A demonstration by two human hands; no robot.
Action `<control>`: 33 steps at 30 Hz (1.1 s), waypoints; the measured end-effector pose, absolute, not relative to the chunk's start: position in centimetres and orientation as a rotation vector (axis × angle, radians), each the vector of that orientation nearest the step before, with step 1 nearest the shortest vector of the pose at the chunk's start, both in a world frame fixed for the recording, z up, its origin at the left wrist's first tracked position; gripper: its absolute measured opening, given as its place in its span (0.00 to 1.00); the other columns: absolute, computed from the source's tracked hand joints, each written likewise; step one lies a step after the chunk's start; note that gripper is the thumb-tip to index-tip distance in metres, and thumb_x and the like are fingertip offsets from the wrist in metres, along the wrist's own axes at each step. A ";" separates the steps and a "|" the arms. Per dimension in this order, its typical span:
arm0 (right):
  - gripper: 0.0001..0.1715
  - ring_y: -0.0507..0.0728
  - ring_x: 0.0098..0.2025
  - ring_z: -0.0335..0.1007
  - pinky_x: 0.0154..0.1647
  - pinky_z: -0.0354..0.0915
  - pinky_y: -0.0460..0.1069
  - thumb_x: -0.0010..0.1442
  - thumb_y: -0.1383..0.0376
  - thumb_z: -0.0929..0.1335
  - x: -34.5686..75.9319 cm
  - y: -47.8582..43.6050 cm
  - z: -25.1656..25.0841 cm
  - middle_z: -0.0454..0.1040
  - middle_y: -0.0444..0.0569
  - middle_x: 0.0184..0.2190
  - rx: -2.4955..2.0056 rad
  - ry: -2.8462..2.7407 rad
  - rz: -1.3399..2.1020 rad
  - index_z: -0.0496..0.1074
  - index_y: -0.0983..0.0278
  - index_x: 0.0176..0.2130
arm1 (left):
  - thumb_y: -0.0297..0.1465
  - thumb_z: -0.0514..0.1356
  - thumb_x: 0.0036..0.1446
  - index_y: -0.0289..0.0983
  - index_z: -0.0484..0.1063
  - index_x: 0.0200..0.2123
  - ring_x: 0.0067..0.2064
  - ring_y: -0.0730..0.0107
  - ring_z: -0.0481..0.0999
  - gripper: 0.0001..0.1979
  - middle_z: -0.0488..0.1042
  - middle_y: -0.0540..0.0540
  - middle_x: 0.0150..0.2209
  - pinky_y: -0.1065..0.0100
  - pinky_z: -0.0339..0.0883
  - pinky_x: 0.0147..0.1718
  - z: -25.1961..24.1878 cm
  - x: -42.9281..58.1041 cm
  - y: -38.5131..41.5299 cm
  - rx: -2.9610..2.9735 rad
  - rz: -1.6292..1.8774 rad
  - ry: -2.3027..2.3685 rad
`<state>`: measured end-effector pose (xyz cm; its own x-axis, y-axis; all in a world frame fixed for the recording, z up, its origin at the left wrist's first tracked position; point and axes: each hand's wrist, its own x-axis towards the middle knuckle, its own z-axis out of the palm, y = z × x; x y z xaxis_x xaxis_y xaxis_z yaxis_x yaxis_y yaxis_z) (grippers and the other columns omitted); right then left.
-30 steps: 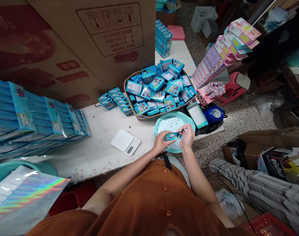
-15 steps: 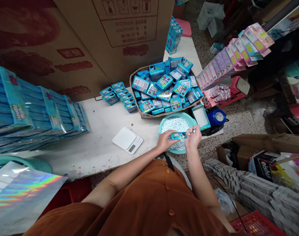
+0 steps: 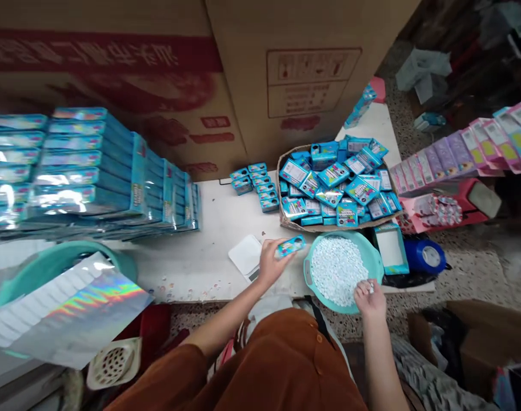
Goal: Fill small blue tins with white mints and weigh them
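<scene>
My left hand (image 3: 271,264) is closed round a small blue candy box (image 3: 292,246) with a hole in its upper face. It is held over the table, between the white digital scale (image 3: 244,254) and the turquoise basin (image 3: 379,258). The scale is partly hidden behind that hand. White candy pellets (image 3: 335,268) fill much of the basin. Over the basin's right front edge, my right hand (image 3: 371,298) is palm up with curled fingers, and a few white pellets show in it.
A cardboard tray (image 3: 283,210) heaped with blue boxes stands behind the basin. Several small boxes (image 3: 263,185) stand in rows left of it. Tall stacked blue packs (image 3: 115,171) rise at left. An open blue carton (image 3: 391,248) and blue tape roll (image 3: 423,255) lie right.
My hands have moved apart: the left carries the box leftward off the basin toward the scale, while the right stays by the basin with pellets. The view has swung left.
</scene>
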<state>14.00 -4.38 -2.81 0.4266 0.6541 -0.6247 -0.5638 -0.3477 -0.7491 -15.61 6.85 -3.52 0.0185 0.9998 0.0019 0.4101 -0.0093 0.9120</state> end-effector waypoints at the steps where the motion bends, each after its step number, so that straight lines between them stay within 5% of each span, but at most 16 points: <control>1: 0.17 0.48 0.14 0.46 0.13 0.48 0.45 0.51 0.55 0.66 14.3 -4.8 -3.6 0.49 0.36 0.16 -1.483 -0.048 1.269 0.56 0.59 0.21 | 0.39 0.64 0.50 0.41 0.71 0.45 0.43 0.63 0.71 0.19 0.73 0.45 0.40 0.64 0.66 0.42 -4.4 -17.3 8.0 1.493 0.985 1.607; 8: 0.14 0.49 0.19 0.61 0.13 0.57 0.44 0.44 0.57 0.71 14.2 -5.3 -7.3 0.65 0.40 0.21 -1.638 0.177 1.239 0.67 0.58 0.32 | 0.39 0.64 0.49 0.40 0.71 0.45 0.40 0.61 0.71 0.19 0.73 0.45 0.37 0.65 0.64 0.41 -10.7 -26.9 18.2 1.537 0.851 2.037; 12: 0.22 0.49 0.27 0.69 0.22 0.66 0.43 0.41 0.57 0.73 13.4 -5.1 -8.2 0.72 0.43 0.29 -1.721 0.247 1.200 0.70 0.61 0.37 | 0.36 0.65 0.48 0.40 0.71 0.45 0.41 0.63 0.72 0.19 0.69 0.43 0.45 0.66 0.65 0.42 -13.4 -28.6 23.0 1.473 0.846 2.115; 20: 0.28 0.57 0.38 0.73 0.34 0.69 0.48 0.37 0.50 0.73 12.4 -5.9 -10.0 0.75 0.46 0.37 -1.999 0.118 1.092 0.73 0.62 0.36 | 0.34 0.66 0.47 0.38 0.66 0.46 0.36 0.70 0.71 0.23 0.63 0.46 0.42 0.65 0.66 0.43 -16.7 -27.7 27.3 1.364 0.935 2.131; 24: 0.28 0.60 0.38 0.73 0.36 0.69 0.52 0.38 0.47 0.71 12.9 -6.4 -11.8 0.76 0.48 0.37 -2.139 -0.044 1.049 0.73 0.62 0.35 | 0.35 0.68 0.43 0.35 0.59 0.47 0.40 0.66 0.69 0.30 0.62 0.43 0.44 0.60 0.65 0.45 -15.7 -27.1 27.2 1.369 1.085 2.224; 28: 0.25 0.65 0.44 0.70 0.45 0.66 0.56 0.46 0.46 0.64 14.6 -6.4 -13.9 0.75 0.53 0.38 -2.425 -0.519 0.834 0.72 0.62 0.34 | 0.41 0.64 0.48 0.34 0.60 0.45 0.52 0.52 0.63 0.26 0.64 0.38 0.46 0.53 0.57 0.53 -11.7 -24.7 28.0 1.847 1.138 2.103; 33: 0.27 0.66 0.50 0.65 0.54 0.59 0.60 0.56 0.50 0.58 17.3 -5.5 -15.4 0.71 0.60 0.44 -2.555 -1.166 0.422 0.70 0.67 0.43 | 0.40 0.58 0.55 0.36 0.61 0.50 0.52 0.53 0.64 0.22 0.67 0.38 0.49 0.55 0.56 0.54 -6.4 -18.3 32.2 2.226 0.927 1.668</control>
